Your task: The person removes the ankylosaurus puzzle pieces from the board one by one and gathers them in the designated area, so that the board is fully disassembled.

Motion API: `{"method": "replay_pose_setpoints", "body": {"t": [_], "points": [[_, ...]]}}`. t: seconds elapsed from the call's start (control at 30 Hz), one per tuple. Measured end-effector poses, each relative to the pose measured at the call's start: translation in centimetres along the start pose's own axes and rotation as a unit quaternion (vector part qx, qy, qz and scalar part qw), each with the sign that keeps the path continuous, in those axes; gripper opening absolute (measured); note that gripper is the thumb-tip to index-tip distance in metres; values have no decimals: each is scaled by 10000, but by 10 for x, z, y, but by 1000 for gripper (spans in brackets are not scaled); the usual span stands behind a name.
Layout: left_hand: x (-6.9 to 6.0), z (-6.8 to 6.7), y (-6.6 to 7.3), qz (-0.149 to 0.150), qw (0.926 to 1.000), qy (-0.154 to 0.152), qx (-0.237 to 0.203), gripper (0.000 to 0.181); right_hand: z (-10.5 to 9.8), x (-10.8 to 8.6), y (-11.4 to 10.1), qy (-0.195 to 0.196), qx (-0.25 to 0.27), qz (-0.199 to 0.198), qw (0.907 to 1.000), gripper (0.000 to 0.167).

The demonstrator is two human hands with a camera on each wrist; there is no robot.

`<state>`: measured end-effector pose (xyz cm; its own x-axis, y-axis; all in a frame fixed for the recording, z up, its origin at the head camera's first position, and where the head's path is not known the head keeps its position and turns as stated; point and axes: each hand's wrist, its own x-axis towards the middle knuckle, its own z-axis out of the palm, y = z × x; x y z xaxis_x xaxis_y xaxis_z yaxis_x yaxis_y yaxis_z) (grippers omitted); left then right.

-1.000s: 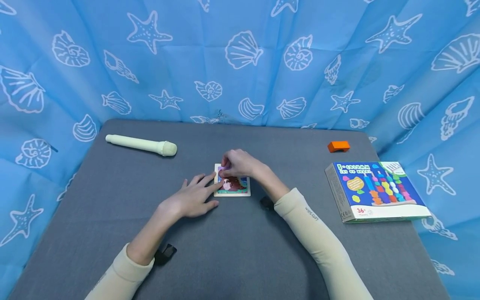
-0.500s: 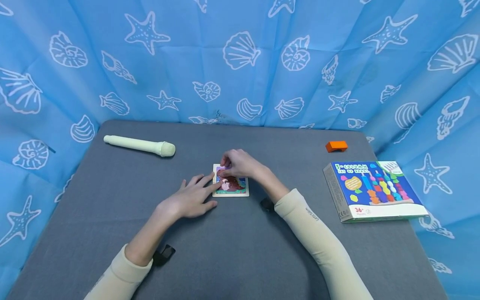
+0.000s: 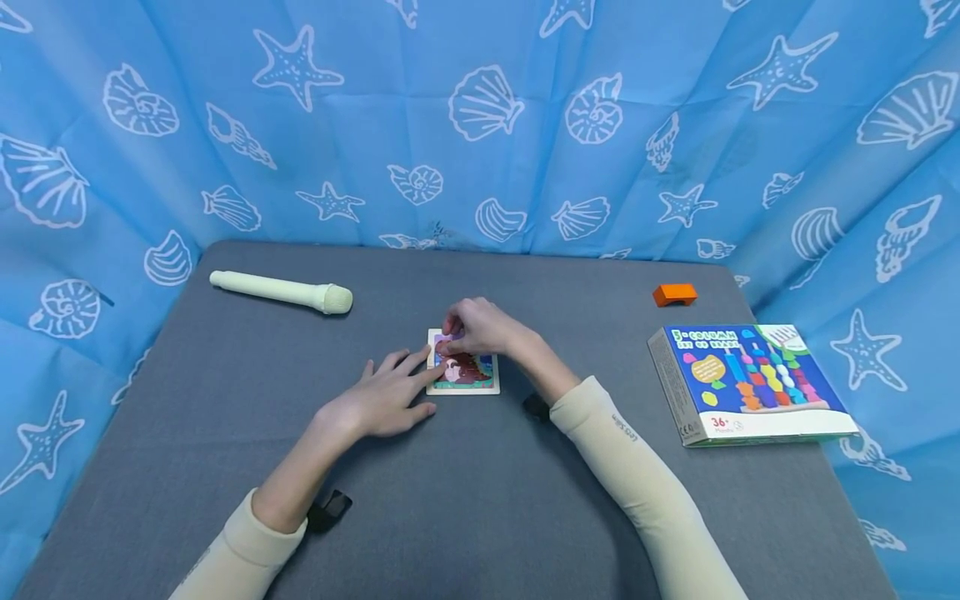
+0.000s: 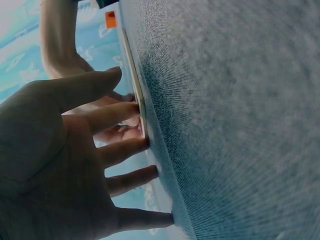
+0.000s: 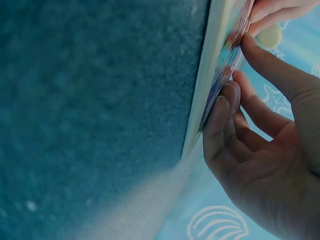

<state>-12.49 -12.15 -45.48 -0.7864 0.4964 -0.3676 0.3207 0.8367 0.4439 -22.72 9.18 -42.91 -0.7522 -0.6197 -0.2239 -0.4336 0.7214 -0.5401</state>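
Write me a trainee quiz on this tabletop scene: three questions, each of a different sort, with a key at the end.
1. True or false: the microphone lies farther left than the picture board.
2. Which thing sits just beyond the bead-set box, as the person sees it? (a) the orange arch block (b) the microphone (c) the picture board
3. Which hand has its fingers spread at the board's left edge?

Key: 1. True. 2. a. 3. The left hand.

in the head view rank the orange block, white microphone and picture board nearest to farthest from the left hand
1. Picture board: touched by the left hand.
2. White microphone: beyond the hand, to the left.
3. Orange block: far over on the right.
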Motion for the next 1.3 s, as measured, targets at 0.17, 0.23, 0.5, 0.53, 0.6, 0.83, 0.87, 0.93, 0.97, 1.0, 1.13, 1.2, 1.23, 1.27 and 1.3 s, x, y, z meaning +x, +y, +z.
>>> {"method": "replay_pose_setpoints", "body": {"t": [0.17, 0.23, 0.5, 0.53, 0.6, 0.83, 0.87, 0.93, 0.97, 1.0, 1.13, 1.2, 1.23, 1.27, 1.3], "points": [[4, 4, -6, 17, 10000, 16, -33, 69, 0, 4, 8, -176, 277, -37, 9995, 22], [4, 4, -6, 18, 10000, 18, -31, 69, 0, 4, 9, -214, 296, -28, 9993, 22], [1, 1, -1, -27, 10000, -18, -29, 68, -1, 2, 8, -64, 339, -132, 9993, 22], [1, 1, -1, -29, 10000, -19, -33, 68, -1, 1, 8, -28, 376, -157, 9992, 21], [0, -1, 1, 4, 10000, -29, -11, 68, -1, 0, 8, 47, 444, -229, 9987, 18], [-5, -6, 6, 68, 9999, -73, -83, 67, 1, -4, 10, 306, 783, -560, 9949, 11], [-6, -8, 8, 78, 9999, -84, -75, 68, 1, -5, 11, 329, 872, -599, 9938, 11], [-8, -10, 10, 87, 9999, -88, -43, 68, 1, -6, 12, 346, 1083, -645, 9914, 12], [-8, -10, 10, 80, 9999, -76, -45, 68, 1, -6, 13, 344, 1193, -661, 9901, 13], [-8, -9, 9, 56, 9999, -60, -75, 67, 1, -7, 13, 337, 1316, -655, 9886, 14], [-8, -9, 9, 37, 10000, -26, -59, 66, -2, -13, 19, 363, 1780, -569, 9817, 18], [-10, -12, 12, 24, 10000, -57, -31, 67, -5, -18, 23, 407, 1966, -499, 9784, 18], [-12, -14, 15, 33, 10000, -85, 2, 67, -7, -20, 25, 436, 2053, -468, 9766, 19], [-11, -14, 15, 47, 10000, -81, 28, 67, -9, -23, 27, 474, 2126, -443, 9750, 19], [-12, -16, 17, 44, 9999, -98, 58, 67, -11, -25, 30, 520, 2185, -408, 9736, 20]]}}
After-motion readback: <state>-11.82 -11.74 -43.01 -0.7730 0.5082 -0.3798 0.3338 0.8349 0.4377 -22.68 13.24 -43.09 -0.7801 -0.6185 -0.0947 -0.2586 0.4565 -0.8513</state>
